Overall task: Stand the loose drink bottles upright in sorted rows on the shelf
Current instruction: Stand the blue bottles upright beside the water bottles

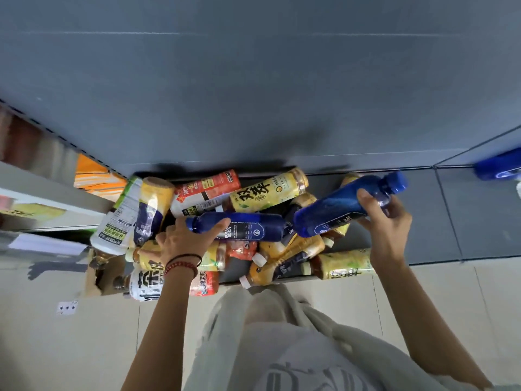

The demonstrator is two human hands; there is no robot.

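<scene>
A: So, from the head view, where are the loose bottles?

B: Heaped on their sides in a pile of bottles (284, 258) at the front edge of the dark grey shelf (423, 221), left of its middle. None of the pile stands upright.

A: And the left hand?

B: The left hand (183, 241) is over the left part of the heap, fingers and thumb curled round the neck end of a blue soda bottle (245, 230). That bottle lies flat on top of the pile, cap pointing to the shelf's left edge. Bead bracelets (183, 263) ring the wrist.

A: The right one?

B: The right hand (386, 221) is wrapped round the shoulder of a second blue bottle (338, 210), just below the cap. It is held tilted above the right side of the heap, cap up toward the back right corner and base down toward the pile. The two blue bases are close; I cannot tell if they touch.

A: What else is in the heap?

B: A yellow-label tea bottle (267, 193) and a red-label bottle (205, 193) lie at the back, and a white-label tea bottle (146, 283) sits at the front left corner, beside a torn cardboard box (95, 277).

A: Anything off the shelf?

B: A playing card (66, 307) lies on the pale tiled floor (84, 348). Far right, in the next shelf bay, is a blurred blue thing (499, 165).
</scene>
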